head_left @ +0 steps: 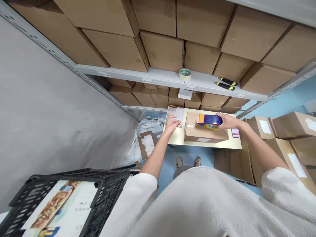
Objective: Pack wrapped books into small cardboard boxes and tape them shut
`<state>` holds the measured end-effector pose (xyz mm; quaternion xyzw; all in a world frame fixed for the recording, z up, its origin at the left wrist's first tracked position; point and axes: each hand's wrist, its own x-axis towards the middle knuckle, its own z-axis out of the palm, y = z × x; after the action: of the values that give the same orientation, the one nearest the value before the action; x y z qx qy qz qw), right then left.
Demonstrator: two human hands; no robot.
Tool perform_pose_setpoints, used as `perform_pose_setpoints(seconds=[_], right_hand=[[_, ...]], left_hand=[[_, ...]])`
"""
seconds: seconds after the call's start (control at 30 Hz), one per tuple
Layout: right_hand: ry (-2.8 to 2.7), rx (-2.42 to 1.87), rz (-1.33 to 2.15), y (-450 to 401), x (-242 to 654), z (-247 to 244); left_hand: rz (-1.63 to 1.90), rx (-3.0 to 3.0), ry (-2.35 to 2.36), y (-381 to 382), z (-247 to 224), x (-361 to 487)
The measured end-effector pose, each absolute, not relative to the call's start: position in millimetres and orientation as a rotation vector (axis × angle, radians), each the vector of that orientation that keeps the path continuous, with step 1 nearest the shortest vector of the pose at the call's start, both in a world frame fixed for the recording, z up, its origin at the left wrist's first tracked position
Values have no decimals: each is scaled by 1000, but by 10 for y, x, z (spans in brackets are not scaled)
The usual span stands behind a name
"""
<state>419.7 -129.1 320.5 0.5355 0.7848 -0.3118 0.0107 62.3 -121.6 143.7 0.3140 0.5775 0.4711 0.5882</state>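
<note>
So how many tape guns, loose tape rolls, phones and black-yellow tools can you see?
Tape gun: 1
Loose tape roll: 1
Phone: 1
Black-yellow tools: 2
Total: 5

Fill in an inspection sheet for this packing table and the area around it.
Surface: pale yellow table, partly covered.
Job's things: closed cardboard box on the table; blue-and-orange tape dispenser at its top.
Clutter: phone at the table's right end; white sheet at the left; tape roll and two black-and-yellow tools on the shelf.
Hands: right hand grips the dispenser; left hand is at the white sheet, contact unclear.
Cables: nothing seen.
Surroundings: black crate at left; cartons at right.
</note>
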Motion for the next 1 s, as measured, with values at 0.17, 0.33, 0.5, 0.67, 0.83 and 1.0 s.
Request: perform_pose_setpoints(seconds=[0.17, 0.33, 0.5, 0.67, 0.83, 1.0], right_hand=[[2387, 1694, -908, -1283, 4105, 3276], [2359, 1717, -897, -1284, 4061, 3308], [2353, 1723, -895, -1295, 4029, 3340], [2356, 1717, -888, -1300, 4017, 3351], [2338, 1740, -877, -1309, 4013, 3344], [2344, 1742, -859, -1323, 4014, 3335]], left_hand=[[1111, 717, 1321, -1250, 1266, 665], [1112, 720, 1280, -1311, 1171, 852], [1175, 780, 1257, -1356, 1151, 990], [1173, 759, 1190, -1391, 1176, 889], [1183, 722, 1131, -1457, 1191, 894], [1151, 708, 1132, -1486, 1168, 965]])
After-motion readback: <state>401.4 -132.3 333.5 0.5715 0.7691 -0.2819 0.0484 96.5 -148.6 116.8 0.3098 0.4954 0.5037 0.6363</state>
